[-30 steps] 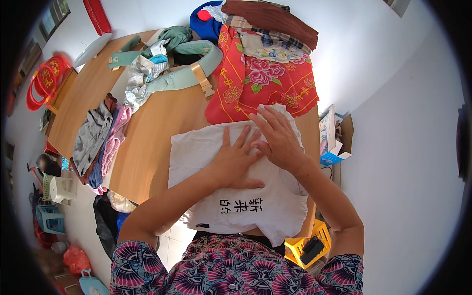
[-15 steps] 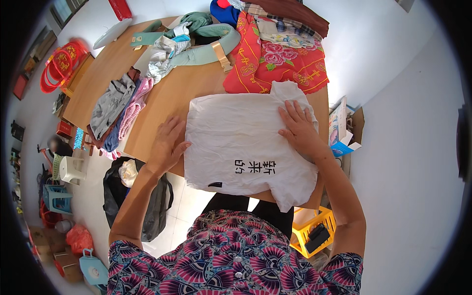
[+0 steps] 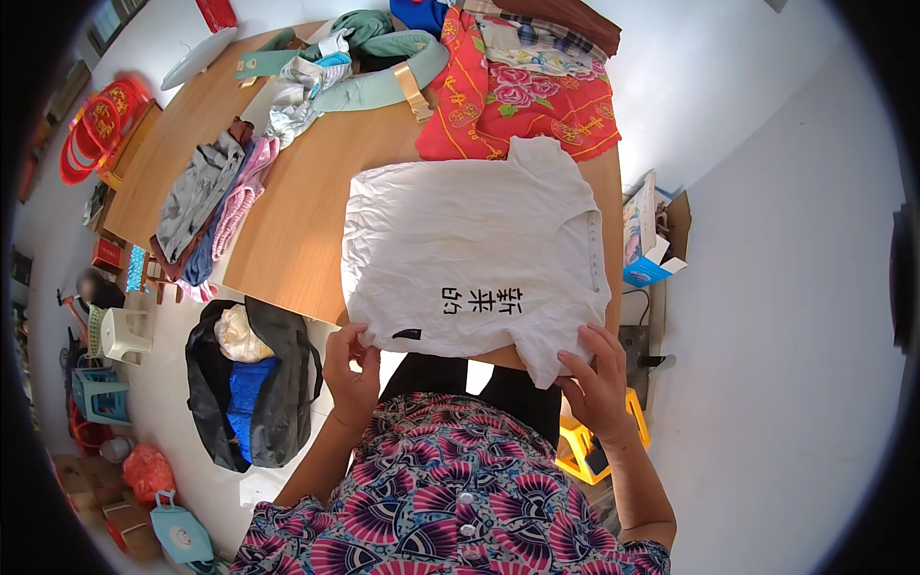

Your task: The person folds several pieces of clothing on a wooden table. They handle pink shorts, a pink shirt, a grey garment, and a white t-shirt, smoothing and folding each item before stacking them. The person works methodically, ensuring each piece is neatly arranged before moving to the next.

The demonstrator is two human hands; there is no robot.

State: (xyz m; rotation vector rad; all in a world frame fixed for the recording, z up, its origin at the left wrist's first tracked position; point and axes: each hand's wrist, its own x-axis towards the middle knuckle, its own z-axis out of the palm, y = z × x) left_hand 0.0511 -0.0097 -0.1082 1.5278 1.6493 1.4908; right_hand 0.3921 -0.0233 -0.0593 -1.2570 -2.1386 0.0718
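Observation:
A white T-shirt [image 3: 431,230] lies spread flat near the front edge of the wooden table [image 3: 297,220], its neckline to the right and black lettering toward me. My left hand [image 3: 353,379] is closed on the shirt's near left corner, at the hem, thumb and fingers pinched together. At the near sleeve, my right hand [image 3: 602,383] pinches the cloth by its edge. Some of the near edge hangs at the table's rim.
Folded clothes [image 3: 206,196] lie on the table's left side. Behind the shirt are a red floral cloth [image 3: 527,101] and a green padded carrier [image 3: 379,91]. A black bag [image 3: 278,422] stands on the floor at left; an open box [image 3: 652,235] and a yellow stool [image 3: 580,446] are at right.
Both hands have come off the shirt's top and sides toward me and now pinch its near edge. The shirt's neckline, covered before, now shows at the right.

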